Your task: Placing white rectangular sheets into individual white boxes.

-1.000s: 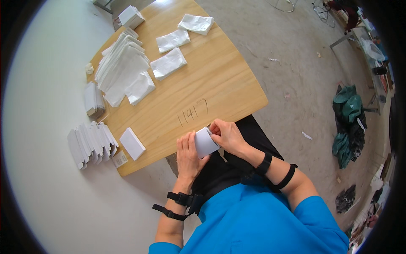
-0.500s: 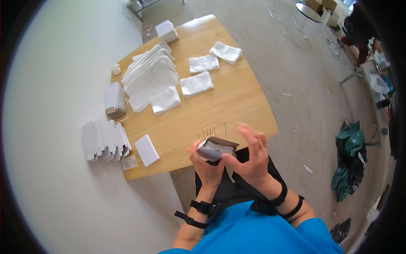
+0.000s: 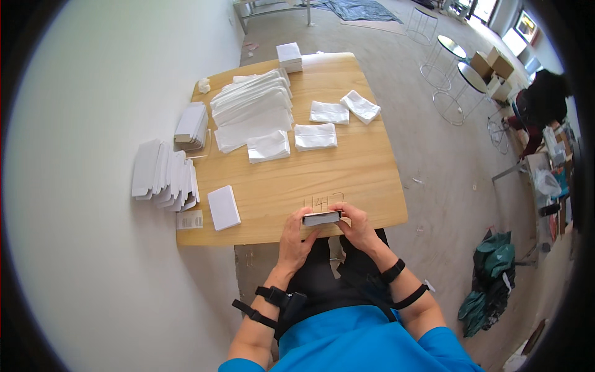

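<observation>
At the table's near edge I hold a small cardboard box [image 3: 322, 219] between both hands. Its near end shows a pale grey surface with a dark edge along the top and right side. My left hand [image 3: 295, 240] grips the left end, thumb below and fingers at the side. On the right end, my right hand [image 3: 357, 228] closes with its fingers over the top corner and the thumb below. What lies inside the box cannot be made out now. To the left, a flat white box [image 3: 224, 208] lies on the wooden table [image 3: 273, 204].
Folded white sheets or bags [image 3: 254, 108] are heaped at the far left, with small folded white packets [image 3: 315, 136] beside them. Flattened white cartons [image 3: 162, 177] and a carton stack [image 3: 191, 126] line the wall side. A white block [image 3: 289, 57] stands at the far edge. A person [image 3: 542, 99] sits far right.
My right hand has come down from its raised, spread pose and now grips the box's right end. The box has turned more level, and the view has shifted.
</observation>
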A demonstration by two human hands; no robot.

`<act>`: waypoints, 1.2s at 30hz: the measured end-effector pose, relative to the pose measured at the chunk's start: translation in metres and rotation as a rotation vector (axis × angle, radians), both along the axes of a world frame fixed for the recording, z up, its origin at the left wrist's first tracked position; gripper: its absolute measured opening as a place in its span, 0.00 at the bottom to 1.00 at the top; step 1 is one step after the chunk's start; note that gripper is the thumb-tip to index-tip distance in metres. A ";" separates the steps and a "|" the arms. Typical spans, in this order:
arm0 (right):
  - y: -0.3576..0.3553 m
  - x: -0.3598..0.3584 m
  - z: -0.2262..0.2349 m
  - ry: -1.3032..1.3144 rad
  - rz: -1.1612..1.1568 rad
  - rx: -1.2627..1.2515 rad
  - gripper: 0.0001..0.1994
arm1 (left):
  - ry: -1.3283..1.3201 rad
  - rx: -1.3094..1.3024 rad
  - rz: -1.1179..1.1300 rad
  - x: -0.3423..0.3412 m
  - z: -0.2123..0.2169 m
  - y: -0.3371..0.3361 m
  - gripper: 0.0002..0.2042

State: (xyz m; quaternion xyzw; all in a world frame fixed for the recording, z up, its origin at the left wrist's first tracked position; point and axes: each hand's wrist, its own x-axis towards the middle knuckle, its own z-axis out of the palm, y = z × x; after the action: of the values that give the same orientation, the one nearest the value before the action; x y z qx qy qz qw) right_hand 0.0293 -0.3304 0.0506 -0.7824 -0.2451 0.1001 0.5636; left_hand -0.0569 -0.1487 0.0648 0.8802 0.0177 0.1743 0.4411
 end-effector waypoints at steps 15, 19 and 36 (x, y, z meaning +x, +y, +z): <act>0.005 -0.003 0.003 0.089 0.003 0.002 0.20 | 0.121 -0.127 -0.061 0.004 -0.003 0.013 0.16; 0.009 -0.015 0.021 -0.066 -0.121 0.044 0.24 | 0.094 -0.113 -0.065 0.002 -0.014 0.016 0.16; -0.005 -0.013 0.033 -0.524 -0.019 -0.233 0.22 | 0.120 -0.138 -0.147 0.000 -0.012 0.021 0.17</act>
State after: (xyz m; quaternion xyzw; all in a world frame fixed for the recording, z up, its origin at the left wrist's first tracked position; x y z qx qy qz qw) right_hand 0.0167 -0.3350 0.0834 -0.8435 -0.3618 -0.0834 0.3881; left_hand -0.0566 -0.1273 0.0527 0.8556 -0.0086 0.0867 0.5103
